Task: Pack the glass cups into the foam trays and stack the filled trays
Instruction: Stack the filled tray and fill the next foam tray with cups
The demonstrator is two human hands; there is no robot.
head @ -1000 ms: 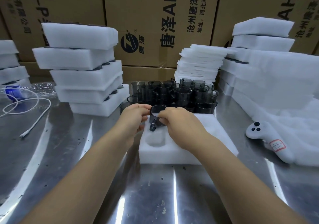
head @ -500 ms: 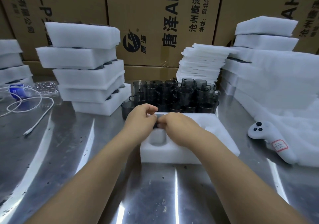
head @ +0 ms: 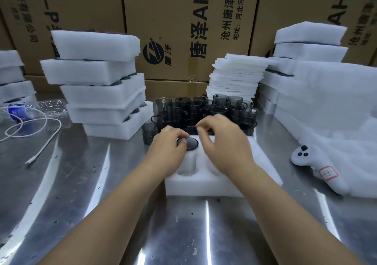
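Note:
A white foam tray point(head: 206, 185) lies on the steel table in front of me. One dark glass cup point(head: 190, 143) sits sunk in the tray's far left pocket, only its round top showing. My left hand point(head: 169, 152) rests on the tray with its fingertips touching that cup's left edge. My right hand point(head: 224, 142) hovers just right of the cup, fingers loosely curled, holding nothing. Behind the tray stands a cluster of several dark glass cups point(head: 206, 111) with handles. A nearer pocket of the tray point(head: 186, 169) is empty.
A stack of filled foam trays point(head: 102, 85) rises at the left. Thin foam sheets point(head: 236, 77) and more foam blocks point(head: 310, 46) stand at the back right. A white controller point(head: 318, 166) lies at the right, a white cable point(head: 32, 130) at the left. Cardboard boxes point(head: 183, 26) wall the back.
Both hands held the cup above the tray, then pushed it down into the far left pocket. My right hand has since let go and lifted off to the right.

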